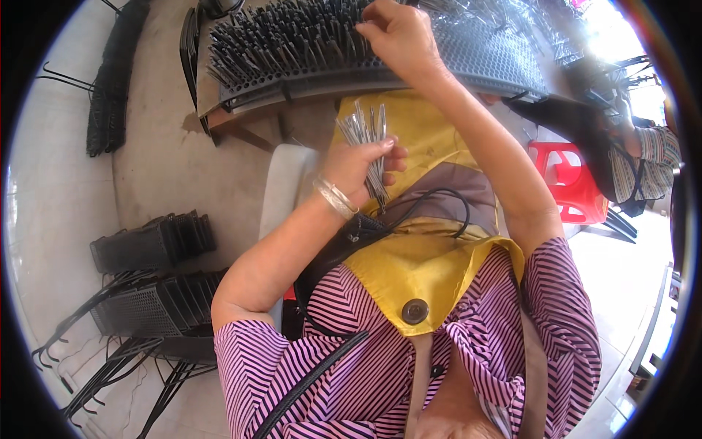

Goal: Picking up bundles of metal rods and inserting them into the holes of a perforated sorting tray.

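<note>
My left hand [352, 170] is closed round a loose bundle of thin silvery metal rods [358, 128], held over my yellow apron. The rods stick out above the fingers and below the palm. Farther off, my right hand [404, 40] reaches over a dark perforated tray [482, 64], thumb and fingers pinched together. What lies between those fingertips is too small to make out. Many dark, slim upright rods [292, 44] fill the tray's holes to the left of this hand, while bare holes show to its right.
The tray rests on a brown wooden table [245, 130]. Stacked black perforated racks [153, 311] with long hooked rods stand on the floor at left. A red plastic stool [567, 179] is at right, near another person in striped clothing [654, 157]. Clear plastic wrapping lies beyond the tray.
</note>
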`<control>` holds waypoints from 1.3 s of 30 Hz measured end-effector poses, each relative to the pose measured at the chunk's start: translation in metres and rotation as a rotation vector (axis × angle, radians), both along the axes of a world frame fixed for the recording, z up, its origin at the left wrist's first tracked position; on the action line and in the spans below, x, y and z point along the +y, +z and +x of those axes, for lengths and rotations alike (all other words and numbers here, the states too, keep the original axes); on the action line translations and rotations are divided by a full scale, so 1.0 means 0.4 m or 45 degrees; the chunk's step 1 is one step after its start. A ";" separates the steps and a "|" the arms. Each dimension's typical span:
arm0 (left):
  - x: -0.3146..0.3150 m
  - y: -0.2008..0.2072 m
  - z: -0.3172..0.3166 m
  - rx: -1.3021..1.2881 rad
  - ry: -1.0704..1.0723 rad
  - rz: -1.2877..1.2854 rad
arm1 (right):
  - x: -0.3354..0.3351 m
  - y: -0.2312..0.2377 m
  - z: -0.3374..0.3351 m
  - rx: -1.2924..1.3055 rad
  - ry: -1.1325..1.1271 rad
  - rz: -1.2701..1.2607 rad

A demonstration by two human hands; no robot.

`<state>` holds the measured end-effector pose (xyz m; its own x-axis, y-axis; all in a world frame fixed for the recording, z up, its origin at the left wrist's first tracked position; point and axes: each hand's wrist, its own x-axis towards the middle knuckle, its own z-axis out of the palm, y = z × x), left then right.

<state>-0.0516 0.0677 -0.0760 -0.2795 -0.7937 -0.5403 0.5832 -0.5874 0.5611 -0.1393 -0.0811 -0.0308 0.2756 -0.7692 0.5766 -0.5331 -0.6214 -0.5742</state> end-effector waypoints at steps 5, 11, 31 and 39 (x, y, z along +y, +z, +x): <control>-0.004 -0.004 0.000 -0.002 -0.006 -0.006 | -0.002 -0.002 -0.013 0.028 0.030 -0.044; -0.011 -0.008 0.001 0.053 -0.012 -0.013 | -0.030 -0.030 -0.054 -0.060 0.006 -0.128; -0.023 -0.012 -0.001 0.081 -0.306 -0.284 | 0.199 -0.065 -0.174 -0.608 0.422 1.428; -0.015 -0.037 0.005 0.081 0.019 0.061 | 0.147 -0.025 -0.197 -1.041 0.245 1.482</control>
